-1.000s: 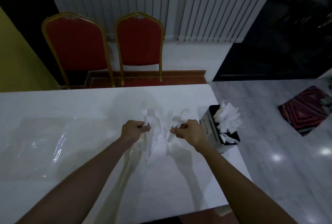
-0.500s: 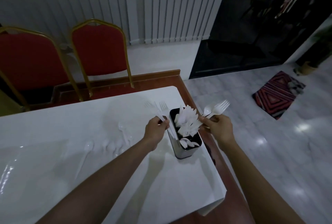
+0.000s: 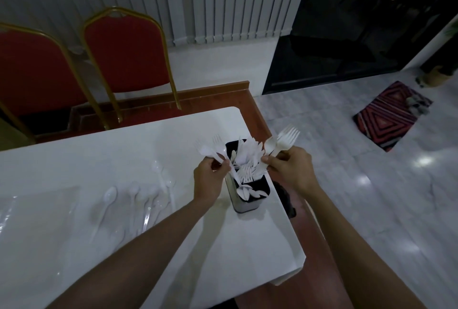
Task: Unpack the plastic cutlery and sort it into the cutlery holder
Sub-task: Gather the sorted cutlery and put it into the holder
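We lose the handles of the forks [image 3: 206, 151] inside the grip of the left hand [image 3: 208, 180] and right hand [image 3: 290, 168]. White cutlery [image 3: 248, 157] hides the dividers of the cutlery holder [image 3: 244, 206]. The left edge crops a red chair [image 3: 29, 68].

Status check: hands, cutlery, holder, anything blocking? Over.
Left hand grips forks at holder's left edge. Right hand grips cutlery above its right edge. Spoons lie loose on table. Nothing blocking holder.
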A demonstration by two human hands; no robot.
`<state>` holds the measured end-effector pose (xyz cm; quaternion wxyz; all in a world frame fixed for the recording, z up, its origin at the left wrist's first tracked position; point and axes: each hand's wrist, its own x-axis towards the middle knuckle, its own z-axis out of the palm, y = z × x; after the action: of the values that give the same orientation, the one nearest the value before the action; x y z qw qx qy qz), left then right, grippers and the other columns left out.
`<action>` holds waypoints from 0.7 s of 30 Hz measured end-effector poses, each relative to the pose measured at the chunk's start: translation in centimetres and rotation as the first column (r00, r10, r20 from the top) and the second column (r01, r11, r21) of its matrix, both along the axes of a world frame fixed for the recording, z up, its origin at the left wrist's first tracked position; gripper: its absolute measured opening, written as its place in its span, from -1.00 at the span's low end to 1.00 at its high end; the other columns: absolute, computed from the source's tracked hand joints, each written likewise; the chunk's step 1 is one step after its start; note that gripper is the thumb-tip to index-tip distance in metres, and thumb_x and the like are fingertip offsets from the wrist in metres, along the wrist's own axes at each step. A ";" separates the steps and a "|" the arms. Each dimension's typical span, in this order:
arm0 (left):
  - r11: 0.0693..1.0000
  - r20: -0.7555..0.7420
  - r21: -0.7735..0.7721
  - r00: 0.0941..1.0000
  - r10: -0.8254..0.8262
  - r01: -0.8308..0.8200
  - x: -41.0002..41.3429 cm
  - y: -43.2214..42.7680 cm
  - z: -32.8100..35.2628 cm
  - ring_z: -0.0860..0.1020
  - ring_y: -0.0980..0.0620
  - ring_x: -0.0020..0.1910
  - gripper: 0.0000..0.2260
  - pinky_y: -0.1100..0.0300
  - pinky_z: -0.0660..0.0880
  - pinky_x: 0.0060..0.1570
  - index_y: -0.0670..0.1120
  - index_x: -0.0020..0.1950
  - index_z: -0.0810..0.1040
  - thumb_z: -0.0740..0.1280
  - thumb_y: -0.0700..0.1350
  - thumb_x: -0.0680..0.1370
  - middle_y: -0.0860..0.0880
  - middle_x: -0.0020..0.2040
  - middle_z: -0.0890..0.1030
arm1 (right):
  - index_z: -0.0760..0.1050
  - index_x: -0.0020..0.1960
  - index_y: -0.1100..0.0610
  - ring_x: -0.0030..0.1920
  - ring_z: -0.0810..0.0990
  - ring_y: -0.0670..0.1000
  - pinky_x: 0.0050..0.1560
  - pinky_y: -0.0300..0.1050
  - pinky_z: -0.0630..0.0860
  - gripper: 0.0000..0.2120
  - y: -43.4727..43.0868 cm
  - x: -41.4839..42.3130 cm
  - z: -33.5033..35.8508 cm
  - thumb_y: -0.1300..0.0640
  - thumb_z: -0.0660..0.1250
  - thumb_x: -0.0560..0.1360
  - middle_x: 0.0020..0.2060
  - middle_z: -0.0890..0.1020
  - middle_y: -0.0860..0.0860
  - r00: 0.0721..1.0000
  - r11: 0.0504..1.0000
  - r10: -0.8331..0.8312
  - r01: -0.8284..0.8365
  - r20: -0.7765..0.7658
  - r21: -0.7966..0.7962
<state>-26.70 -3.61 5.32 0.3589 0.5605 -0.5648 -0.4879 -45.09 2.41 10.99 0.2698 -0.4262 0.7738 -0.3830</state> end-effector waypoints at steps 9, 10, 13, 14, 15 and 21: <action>0.986 0.000 -0.097 0.991 0.136 -0.135 0.5 -0.2 1.0 0.57 0.29 -0.33 -0.89 0.51 0.42 -0.31 -0.18 -0.16 0.61 0.41 -0.13 0.48 0.02 -0.30 0.63 | 0.51 -0.36 0.17 -0.42 0.56 -0.01 -0.29 -0.08 0.50 -0.67 -1.1 0.0 -1.0 -0.03 0.55 0.30 -0.46 0.59 0.03 1.000 0.998 -0.006 0.005 0.003 0.055; 0.982 0.001 -0.084 0.986 0.168 -0.168 0.7 -0.3 1.0 0.58 0.26 -0.33 -0.87 0.49 0.41 -0.31 -0.19 -0.16 0.61 0.42 -0.12 0.48 0.01 -0.30 0.63 | 0.58 -0.29 0.18 -0.32 0.65 0.06 -0.20 0.00 0.60 -0.71 -1.0 -0.2 -0.5 -0.03 0.55 0.29 -0.38 0.66 0.05 0.997 0.999 -0.035 0.035 0.073 0.006; 0.981 -0.008 -0.048 0.982 0.189 -0.189 1.2 -0.4 1.0 0.63 0.10 -0.27 -0.86 0.37 0.47 -0.25 -0.17 -0.14 0.64 0.43 -0.09 0.46 -0.03 -0.26 0.67 | 0.66 -0.13 0.20 -0.10 0.70 0.19 0.06 0.15 0.61 -0.81 -0.6 -1.1 0.8 0.12 0.54 0.35 -0.17 0.71 0.20 0.937 0.988 -0.091 0.129 0.337 -0.090; 0.983 -0.011 -0.039 0.983 0.182 -0.182 1.2 -0.4 1.0 0.63 0.09 -0.27 -0.87 0.36 0.47 -0.25 -0.16 -0.14 0.65 0.43 -0.09 0.46 -0.03 -0.27 0.68 | 0.65 -0.09 0.25 -0.10 0.69 0.19 0.05 0.12 0.60 -0.85 -0.5 -1.2 1.0 0.20 0.52 0.38 -0.14 0.70 0.24 0.920 0.988 -0.067 0.116 0.385 -0.105; 0.984 -0.012 -0.034 0.985 0.173 -0.174 1.2 -0.3 1.1 0.62 0.12 -0.28 -0.87 0.38 0.47 -0.26 -0.15 -0.14 0.65 0.44 -0.09 0.45 -0.01 -0.28 0.67 | 0.64 -0.08 0.30 -0.09 0.69 0.20 0.01 0.06 0.62 -0.86 -0.3 -1.1 1.3 0.25 0.49 0.40 -0.13 0.69 0.27 0.914 0.991 -0.038 0.085 0.404 -0.099; 0.997 -0.017 -0.016 0.997 0.079 -0.079 1.0 0.4 0.9 0.64 0.13 -0.26 -0.88 0.40 0.49 -0.24 -0.13 -0.15 0.68 0.48 -0.09 0.42 -0.01 -0.27 0.69 | 0.56 -0.28 0.24 -0.36 0.64 -0.02 -0.30 -0.04 0.61 -0.81 -0.2 0.8 -1.3 0.19 0.53 0.38 -0.40 0.65 0.09 0.992 1.000 0.009 -0.012 0.127 0.025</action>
<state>-25.68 -3.24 6.22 0.3872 0.5752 -0.5434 -0.4732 -44.31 2.24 9.69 0.3260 -0.4017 0.7578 -0.3976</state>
